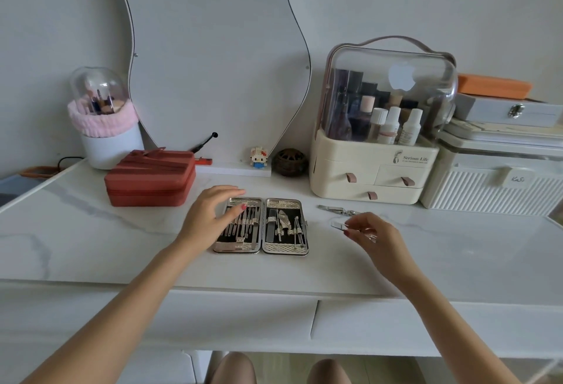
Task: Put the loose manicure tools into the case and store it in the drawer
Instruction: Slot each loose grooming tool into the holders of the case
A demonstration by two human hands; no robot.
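Note:
A silver manicure case lies open flat on the white marble desk, both halves lined with several metal tools in loops. My left hand rests on the case's left half, fingers spread over the tools. To the right of the case, my right hand pinches a small flat metal tool just above the desk. Another loose metal tool, like scissors or clippers, lies on the desk just beyond that hand. Two closed desk drawers run along the front below the tabletop.
A red zipped case sits left of the manicure case. A cream cosmetics organiser with a clear lid stands behind right, white boxes beside it. A wavy mirror, a brush holder, a small figure and a dark ball line the back.

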